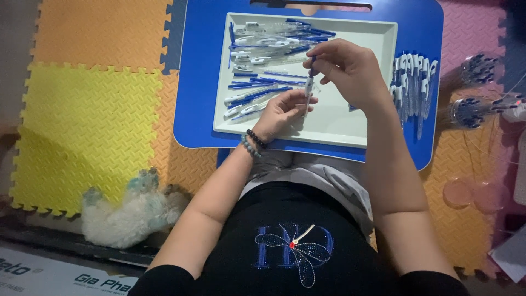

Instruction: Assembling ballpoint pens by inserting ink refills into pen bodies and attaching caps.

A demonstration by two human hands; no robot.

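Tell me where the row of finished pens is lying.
In the head view, the row of finished pens lies on the blue lap desk, just right of the white tray.

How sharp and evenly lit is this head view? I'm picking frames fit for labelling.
Head view: soft overall, so the pen parts in the white tray blur together; left hand and right hand cast faint shadows on the tray; corners darken; slight wide-angle bowing at the foam mats; no strong glare.
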